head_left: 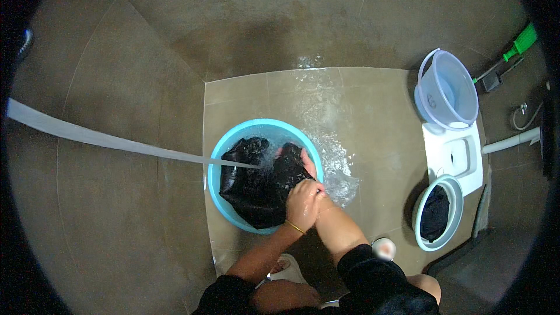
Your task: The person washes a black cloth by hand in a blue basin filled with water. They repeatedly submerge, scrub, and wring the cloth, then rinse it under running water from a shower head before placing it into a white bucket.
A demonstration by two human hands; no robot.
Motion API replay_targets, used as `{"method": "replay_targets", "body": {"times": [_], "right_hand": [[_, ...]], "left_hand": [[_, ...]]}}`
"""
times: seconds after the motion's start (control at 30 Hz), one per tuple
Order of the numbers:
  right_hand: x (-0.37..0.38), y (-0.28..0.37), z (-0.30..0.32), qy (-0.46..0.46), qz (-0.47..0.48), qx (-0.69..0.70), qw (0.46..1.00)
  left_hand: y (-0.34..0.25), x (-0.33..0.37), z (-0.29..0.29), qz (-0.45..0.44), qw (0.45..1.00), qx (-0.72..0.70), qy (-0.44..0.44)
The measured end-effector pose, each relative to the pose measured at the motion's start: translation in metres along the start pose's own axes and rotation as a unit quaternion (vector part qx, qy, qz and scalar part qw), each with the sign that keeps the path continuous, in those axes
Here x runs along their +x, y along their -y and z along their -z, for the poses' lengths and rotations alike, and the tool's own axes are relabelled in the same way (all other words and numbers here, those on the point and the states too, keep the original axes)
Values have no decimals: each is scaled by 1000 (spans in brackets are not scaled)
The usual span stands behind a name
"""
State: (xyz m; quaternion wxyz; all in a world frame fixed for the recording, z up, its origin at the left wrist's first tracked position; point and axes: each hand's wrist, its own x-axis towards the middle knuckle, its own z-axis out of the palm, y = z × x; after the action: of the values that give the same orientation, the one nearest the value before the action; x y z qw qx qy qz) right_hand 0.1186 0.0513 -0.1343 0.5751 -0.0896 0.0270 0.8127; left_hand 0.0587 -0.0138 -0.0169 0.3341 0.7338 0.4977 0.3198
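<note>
Two hands of mine meet at the basin's lower right rim, near the middle of the frame. My left hand (pixel 303 203) is curled across my right wrist, and I cannot tell whether its fingers pinch anything. Skin of my right hand (pixel 311 164) shows beside a raised fold, but how tightly those fingers close is hidden under it. The black cloth (pixel 249 195) lies bunched in the blue basin (pixel 265 122), left of centre, with the stream (pixel 134 147) striking it from the left edge of the frame.

I judge it soft, limp, slick and heavy with water, not fragile; a gathered fistful of the raised fold should hold better than a fingertip pinch. Its type and edges are hard to make out, and the stream's source is cut off.
</note>
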Motion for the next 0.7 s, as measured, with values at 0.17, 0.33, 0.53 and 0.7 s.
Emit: {"method": "replay_targets", "body": {"times": [0.17,0.33,0.53,0.7], "right_hand": [[-28,-27,5,-105,77,-46,990],[-39,-22,-57,-325,-6,-190,927],[-5,7,-91,-327,177,-490,788],[-18,-25,-51,-70,169,-928,326]], "left_hand": [[22,16,-9,-51,994,9,-92],[107,66,6,105,981,32,-157],[209,70,69,290,867,-354,-194],[203,36,58,196,962,-188,-19]]}}
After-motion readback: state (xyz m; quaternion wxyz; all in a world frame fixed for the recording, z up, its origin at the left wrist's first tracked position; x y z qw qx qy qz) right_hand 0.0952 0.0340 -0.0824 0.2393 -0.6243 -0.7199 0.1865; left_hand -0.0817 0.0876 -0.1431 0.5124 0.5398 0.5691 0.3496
